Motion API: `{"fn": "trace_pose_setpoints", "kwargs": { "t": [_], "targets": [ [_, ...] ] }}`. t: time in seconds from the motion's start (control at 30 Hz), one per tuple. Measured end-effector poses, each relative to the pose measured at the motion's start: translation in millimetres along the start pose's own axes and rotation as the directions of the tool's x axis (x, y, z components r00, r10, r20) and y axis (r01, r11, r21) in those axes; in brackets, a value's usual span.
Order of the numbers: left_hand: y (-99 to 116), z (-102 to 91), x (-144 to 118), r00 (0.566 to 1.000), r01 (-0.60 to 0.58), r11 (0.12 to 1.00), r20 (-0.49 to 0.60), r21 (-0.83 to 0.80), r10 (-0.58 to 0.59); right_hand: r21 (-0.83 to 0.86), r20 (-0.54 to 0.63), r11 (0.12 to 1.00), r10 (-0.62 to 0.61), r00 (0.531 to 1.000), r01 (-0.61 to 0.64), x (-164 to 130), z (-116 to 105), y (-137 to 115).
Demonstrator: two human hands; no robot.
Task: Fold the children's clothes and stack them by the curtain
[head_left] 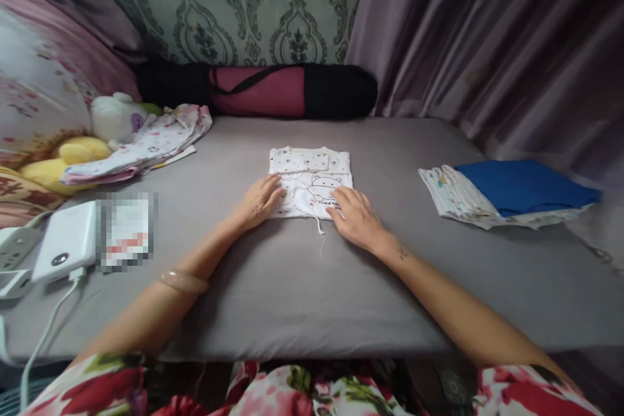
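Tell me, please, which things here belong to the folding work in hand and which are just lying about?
In hand:
- white baby garment, folded, under both hands
- left hand, flat on its left edge
- right hand, flat on its right edge

Lying about:
- blue cloth on a pile of printed cloths
- heap of clothes
- soft toys
- power bank
- rolled mat bag
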State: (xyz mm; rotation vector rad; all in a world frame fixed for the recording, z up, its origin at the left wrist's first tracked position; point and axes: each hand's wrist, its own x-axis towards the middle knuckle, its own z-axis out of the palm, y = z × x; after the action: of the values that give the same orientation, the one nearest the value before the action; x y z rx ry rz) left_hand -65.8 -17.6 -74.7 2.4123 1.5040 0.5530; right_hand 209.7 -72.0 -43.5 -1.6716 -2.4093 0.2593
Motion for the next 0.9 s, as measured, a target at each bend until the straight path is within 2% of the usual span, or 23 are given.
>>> {"fn": "trace_pose_setpoints", "kwargs": {
  "t": [0.07, 0.1, 0.2, 0.3, 0.43, 0.5, 0.57, 0.6, 0.67, 0.7, 0.73, 0.77, 0.8, 0.83, 0.9],
  "targets": [
    [-2.7, -6.2, -6.0, 0.992, 0.014, 1.000, -0.125, -0.007, -0.015, 0.018, 0.028, 0.999, 0.041, 0.999, -0.042, -9.3, -5.3, -18.8],
    [-3.6, -8.3, -9.6, 0.988, 0.022, 1.000, -0.152, 0.006, -0.021, 0.018, 0.072, 0.998, 0.060, 0.996, -0.062, -13.1, -6.4, -27.3],
    [-4.2, -9.6, -19.0, 0.989, 0.064, 0.997, -0.138, 0.030, -0.059, -0.005, 0.185, 0.997, 0.081, 0.979, -0.082, -17.4, -6.1, -44.0],
    [-3.1, -6.6, -23.1, 0.989, 0.098, 0.995, -0.116, 0.027, -0.095, 0.035, 0.253, 0.997, 0.057, 0.966, -0.068, -10.4, -9.1, -49.6],
    [-1.5, -7.3, -19.9, 0.989, 0.110, 0.993, -0.103, 0.034, -0.106, 0.316, 0.353, 0.947, -0.062, 0.934, -0.057, 11.7, -22.6, -52.0],
    [-0.1, -10.2, -16.2, 0.991, 0.097, 0.995, -0.100, 0.032, -0.093, 0.511, 0.392, 0.855, -0.137, 0.910, -0.091, 26.6, -28.7, -53.0],
    [1.1, -13.5, -12.2, 0.990, 0.077, 0.996, -0.117, 0.039, -0.072, 0.690, 0.406, 0.695, -0.139, 0.903, -0.203, 42.2, -30.9, -53.1],
    [1.3, -15.0, -10.3, 0.990, 0.066, 0.997, -0.125, 0.051, -0.059, 0.760, 0.414, 0.583, -0.092, 0.906, -0.288, 49.3, -30.2, -52.5],
    [0.8, -17.0, -7.3, 0.992, 0.045, 0.994, -0.118, 0.095, -0.034, 0.841, 0.427, 0.328, 0.085, 0.900, -0.430, 59.8, -25.1, -48.9],
    [0.2, -17.6, -6.3, 0.994, 0.035, 0.992, -0.106, 0.119, -0.022, 0.862, 0.417, 0.231, 0.186, 0.890, -0.452, 62.2, -21.1, -45.8],
    [-0.3, -17.9, -5.5, 0.996, 0.022, 0.991, -0.094, 0.135, -0.010, 0.876, 0.380, 0.195, 0.284, 0.880, -0.441, 62.5, -16.6, -41.8],
    [-0.2, -17.9, -5.0, 0.997, 0.004, 0.991, -0.083, 0.137, 0.007, 0.882, 0.305, 0.240, 0.366, 0.879, -0.405, 60.5, -12.0, -37.1],
    [0.7, -17.4, -4.6, 0.997, -0.026, 0.992, -0.067, 0.124, 0.034, 0.865, 0.189, 0.361, 0.409, 0.892, -0.349, 56.5, -7.7, -31.9],
    [2.7, -16.5, -4.2, 0.996, -0.067, 0.992, -0.044, 0.103, 0.072, 0.801, 0.055, 0.530, 0.395, 0.917, -0.276, 51.0, -4.0, -26.6],
    [10.0, -13.0, -3.5, 0.987, -0.158, 0.985, 0.039, 0.067, 0.156, 0.525, -0.149, 0.846, 0.200, 0.968, -0.094, 37.9, 1.8, -16.4]
  ]
}}
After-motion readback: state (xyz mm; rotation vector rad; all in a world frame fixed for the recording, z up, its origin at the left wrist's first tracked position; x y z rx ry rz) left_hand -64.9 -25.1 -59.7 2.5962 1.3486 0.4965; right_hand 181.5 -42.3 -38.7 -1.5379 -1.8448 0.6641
